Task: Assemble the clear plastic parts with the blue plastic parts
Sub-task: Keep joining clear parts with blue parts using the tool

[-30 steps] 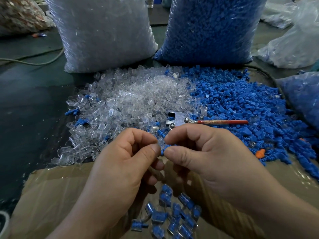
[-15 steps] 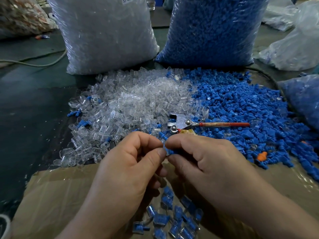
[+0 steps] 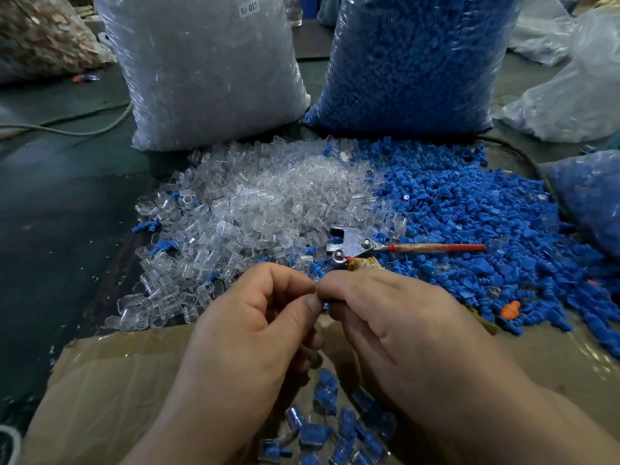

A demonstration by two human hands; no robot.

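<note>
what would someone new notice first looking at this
Two heaps fill the middle: clear plastic parts on the left, blue plastic parts on the right, with a bag of clear parts and a bag of blue parts standing behind them. Nearest the camera, the left hand and right hand meet, pinching a small blue piece between them.

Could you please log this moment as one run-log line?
left hand: pinching blue part | right hand: pinching same part | assembled pieces: below hands

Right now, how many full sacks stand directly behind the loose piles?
2: clear sack back left, blue sack back right. More bags sit at the frame edges, partly cut off.
</note>
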